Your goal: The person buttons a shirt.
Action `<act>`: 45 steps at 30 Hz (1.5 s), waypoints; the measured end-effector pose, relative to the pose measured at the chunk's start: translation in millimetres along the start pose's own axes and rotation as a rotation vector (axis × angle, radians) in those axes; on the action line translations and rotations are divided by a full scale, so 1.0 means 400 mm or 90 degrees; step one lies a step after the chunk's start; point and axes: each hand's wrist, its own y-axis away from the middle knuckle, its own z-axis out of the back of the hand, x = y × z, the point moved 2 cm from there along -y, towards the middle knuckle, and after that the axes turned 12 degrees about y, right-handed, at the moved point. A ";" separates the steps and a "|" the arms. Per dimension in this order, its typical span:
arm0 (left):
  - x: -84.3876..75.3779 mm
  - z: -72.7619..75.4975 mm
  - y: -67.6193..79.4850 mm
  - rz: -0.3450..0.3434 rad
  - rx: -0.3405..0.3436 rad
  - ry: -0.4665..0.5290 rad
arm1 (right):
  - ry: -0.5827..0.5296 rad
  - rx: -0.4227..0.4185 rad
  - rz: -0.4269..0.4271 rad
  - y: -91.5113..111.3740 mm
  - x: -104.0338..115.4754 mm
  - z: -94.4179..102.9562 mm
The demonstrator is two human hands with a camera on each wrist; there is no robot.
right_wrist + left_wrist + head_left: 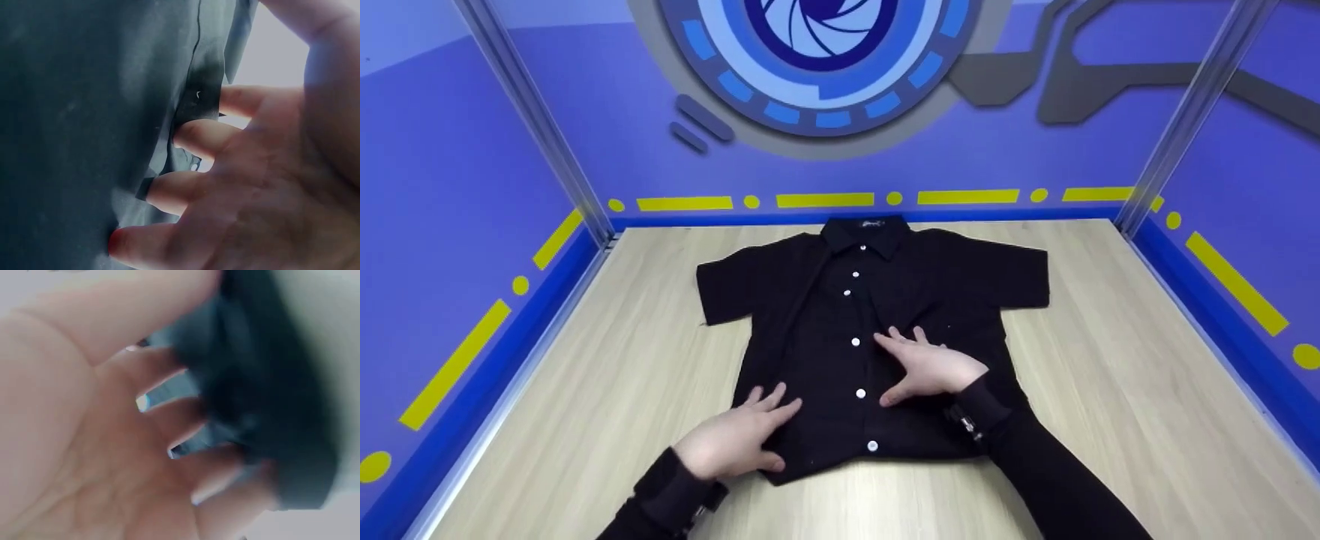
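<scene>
A black short-sleeved button-up shirt (810, 345) lies spread front side up, its collar toward the back wall. White buttons run down its middle. Over the lower left part of the shirt, near its side edge, is my left hand (739, 439), fingers spread and pointing forward. My right hand (934, 369) is at the right of the button row, with its fingers extended. In the right wrist view the fingertips (121, 242) meet the dark cloth. The left wrist view is blurred, showing the left palm (107, 455) with dark cloth beyond the fingers; contact there cannot be made out.
The shirt lies on a pale wood-grain table (1110, 420). A blue back wall (585, 112) and side walls with yellow dashes close in the table, with metal posts (1192, 112) at the back corners.
</scene>
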 end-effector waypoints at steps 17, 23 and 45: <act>-0.074 0.126 -0.147 0.077 0.018 -0.076 | -0.004 -0.037 -0.026 -0.003 -0.011 -0.008; -0.122 0.159 -0.323 0.037 -0.134 -0.056 | -0.005 -0.037 -0.040 -0.002 -0.014 -0.008; -0.132 0.020 -0.476 0.185 -0.347 -0.023 | -0.084 -0.175 0.062 -0.024 0.028 0.007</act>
